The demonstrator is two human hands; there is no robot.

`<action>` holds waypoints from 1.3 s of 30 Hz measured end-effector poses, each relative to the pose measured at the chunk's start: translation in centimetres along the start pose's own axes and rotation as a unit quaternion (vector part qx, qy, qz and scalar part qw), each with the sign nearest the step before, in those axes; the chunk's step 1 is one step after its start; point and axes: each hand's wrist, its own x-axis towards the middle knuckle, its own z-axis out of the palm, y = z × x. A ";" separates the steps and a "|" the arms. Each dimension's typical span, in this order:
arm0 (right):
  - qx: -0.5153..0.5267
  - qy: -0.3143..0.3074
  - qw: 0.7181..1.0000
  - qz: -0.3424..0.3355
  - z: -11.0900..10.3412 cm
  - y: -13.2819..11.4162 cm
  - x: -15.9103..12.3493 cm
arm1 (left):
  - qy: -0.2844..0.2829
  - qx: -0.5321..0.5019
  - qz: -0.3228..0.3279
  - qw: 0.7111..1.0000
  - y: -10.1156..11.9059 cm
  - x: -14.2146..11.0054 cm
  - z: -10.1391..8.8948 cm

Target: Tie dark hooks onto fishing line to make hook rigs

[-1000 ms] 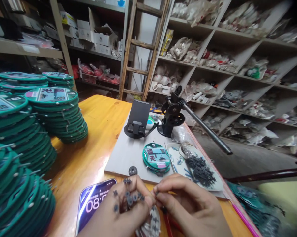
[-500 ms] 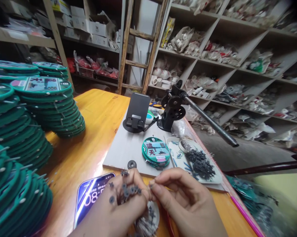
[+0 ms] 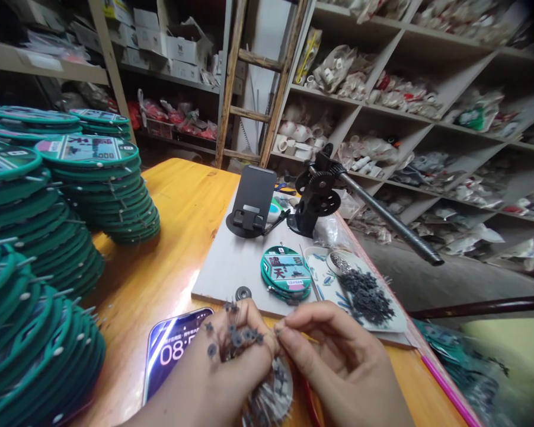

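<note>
We curl our left hand (image 3: 233, 370) around a bunch of thin sticks (image 3: 236, 339) with little dark tips. The tips poke up out of the fist, and some lean over the back of the hand. Our right hand (image 3: 344, 353) is close beside it, with thumb and finger pinched on something very small. It is too tiny for us to tell what it is. The fingertips of both hands come together, but we cannot tell if they touch.

Under the left hand we see a round pale dish (image 3: 283, 385) with more dark tips in it; the hand hides part of it. A red thing (image 3: 310, 404) is just beside the right hand. A phone (image 3: 171, 350) lies face up on the table (image 3: 178, 196), partly behind our left hand.

Past our hands is a pale board (image 3: 224, 267). On it we see a black ring (image 3: 243, 293) near the left hand, then a short pile of green discs (image 3: 285, 270). To the right, a white tray (image 3: 397, 324) holds a dark heap (image 3: 368, 296) and a small bowl (image 3: 338, 263) of shiny bits. Tall green stacks (image 3: 98, 196) stand at our left.
</note>
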 end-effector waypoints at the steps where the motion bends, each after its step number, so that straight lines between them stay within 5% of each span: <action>1: -0.010 -0.009 1.000 -0.008 -0.2 0.1 0.0 | -0.001 0.000 -0.001 1.000 0.1 0.0 0.0; 8: -0.029 -0.018 0.999 -0.029 -0.5 0.7 -0.4 | -0.007 0.031 0.005 0.999 -0.1 0.0 -0.1; 18: -0.032 -0.012 0.999 -0.039 -0.1 1.2 -0.1 | 0.012 0.182 0.150 0.972 -2.2 -0.3 -0.2; 22: -0.040 -0.003 0.998 -0.041 -0.2 1.2 -0.3 | 0.002 0.266 0.206 0.942 -2.2 -0.3 -0.4; 28: -0.054 0.008 0.997 -0.058 0.2 1.1 -0.6 | -0.027 0.437 0.295 0.849 -2.3 -0.1 -0.6; 33: -0.056 0.070 0.994 -0.058 1.0 0.4 -0.7 | 0.002 0.493 0.342 0.800 -2.9 0.1 -0.7; 39: -0.103 -0.046 0.991 -0.068 -0.6 -0.2 0.2 | -0.004 0.505 0.380 0.775 -3.6 0.4 -1.0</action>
